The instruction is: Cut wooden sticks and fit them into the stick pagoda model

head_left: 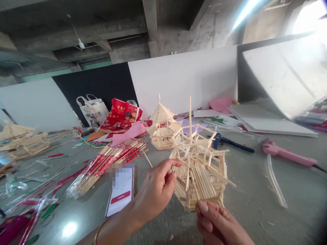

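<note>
- My R hand: pinching thin stick, nr edge of model
- My L hand: curled by L edge, can't tell if pinching
- Glue gun well apart, R

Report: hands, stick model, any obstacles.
Left hand beside stick model, grip unclear. Right hand pinching a stick at model's near side. Phone at left, clear of model.

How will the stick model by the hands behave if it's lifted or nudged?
The stick model is probably light for its size, being an open lattice with many gaps. It looks fragile, since slender ends jut out and could snap. It stands broad, so tipping seems unlikely, though the tall upright stick might wobble.
</note>
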The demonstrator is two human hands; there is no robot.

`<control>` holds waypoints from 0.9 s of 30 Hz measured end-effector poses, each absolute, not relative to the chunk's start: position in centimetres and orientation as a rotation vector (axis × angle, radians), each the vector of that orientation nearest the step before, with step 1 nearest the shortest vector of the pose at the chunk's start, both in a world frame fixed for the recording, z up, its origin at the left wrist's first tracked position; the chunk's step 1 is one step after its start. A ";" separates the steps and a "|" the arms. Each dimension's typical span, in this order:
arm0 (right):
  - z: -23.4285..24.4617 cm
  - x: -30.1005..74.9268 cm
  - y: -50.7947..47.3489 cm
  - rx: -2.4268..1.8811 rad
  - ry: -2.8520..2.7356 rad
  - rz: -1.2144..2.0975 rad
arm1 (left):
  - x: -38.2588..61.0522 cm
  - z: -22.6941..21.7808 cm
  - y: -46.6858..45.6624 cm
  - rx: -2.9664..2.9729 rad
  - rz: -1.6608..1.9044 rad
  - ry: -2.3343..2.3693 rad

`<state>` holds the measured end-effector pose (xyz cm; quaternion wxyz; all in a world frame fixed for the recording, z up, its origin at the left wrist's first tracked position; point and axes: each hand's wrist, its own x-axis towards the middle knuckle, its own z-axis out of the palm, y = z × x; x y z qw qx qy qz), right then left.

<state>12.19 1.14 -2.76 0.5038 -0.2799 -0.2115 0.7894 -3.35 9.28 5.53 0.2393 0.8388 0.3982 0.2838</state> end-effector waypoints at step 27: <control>-2.4 12.3 1.4 -0.619 -0.460 1.960 | -2.6 5.2 9.5 2.326 0.857 0.874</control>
